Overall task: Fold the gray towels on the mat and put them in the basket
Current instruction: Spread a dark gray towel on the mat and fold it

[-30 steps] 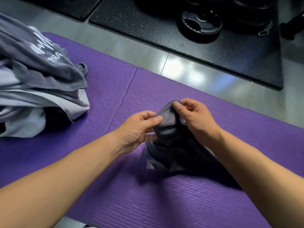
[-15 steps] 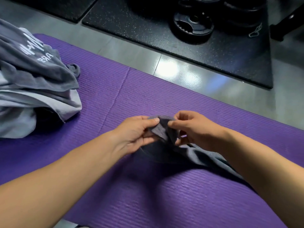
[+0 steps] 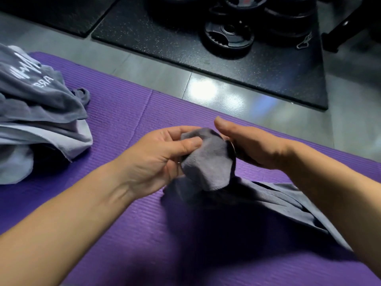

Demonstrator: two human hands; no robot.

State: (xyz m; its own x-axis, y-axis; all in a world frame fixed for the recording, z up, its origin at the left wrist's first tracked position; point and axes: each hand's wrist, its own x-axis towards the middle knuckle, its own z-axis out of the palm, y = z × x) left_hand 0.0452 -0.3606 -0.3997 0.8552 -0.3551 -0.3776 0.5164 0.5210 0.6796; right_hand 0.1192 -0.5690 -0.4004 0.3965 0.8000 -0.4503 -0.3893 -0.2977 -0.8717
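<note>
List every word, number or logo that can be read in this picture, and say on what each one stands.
"AR": white print on the gray towel pile, remainder hidden in a fold.
Larger white lettering above it: too blurred to read.
Round black weight plate: markings unreadable.
White logo on the black rubber floor mat: no letters.

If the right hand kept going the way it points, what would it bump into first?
The gray towel, bunched up in the left hand. The right hand points left at it and seems to touch it, but its fingers are hidden behind the cloth.
</note>
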